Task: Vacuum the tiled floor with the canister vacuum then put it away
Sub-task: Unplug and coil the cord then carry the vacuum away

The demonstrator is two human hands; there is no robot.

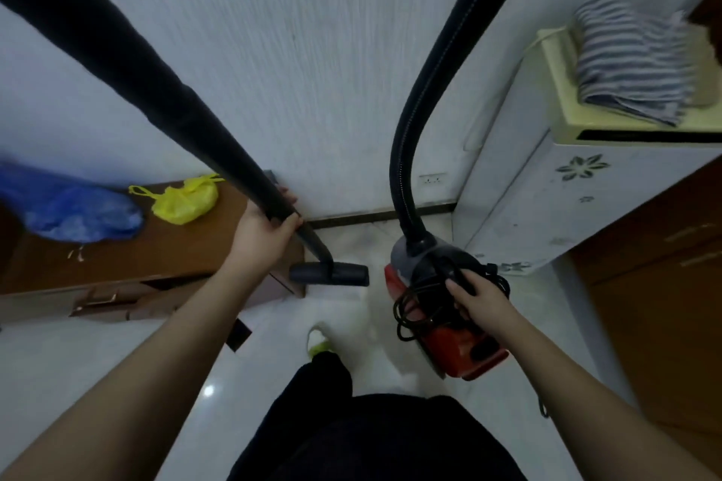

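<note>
Bottom center, our dark trousers (375,437), then both arms reaching up-frame. Our right hand (474,301) is wrapped around the red canister vacuum (449,340) handle, lifting it center-right. Our left hand (269,226) grips the wand (156,90), nozzle (329,273) hanging mid-frame. Looks like we're carrying it, so next we'd need a clear spot to set it down.

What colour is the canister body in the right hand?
Red, with a dark grey top: canister body, carried by the right hand, clearest in the head view.

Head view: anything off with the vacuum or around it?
Black power cord hangs in loose loops off the red canister vacuum gripped by the right hand. Small pale scraps litter the brown wooden desk.
</note>
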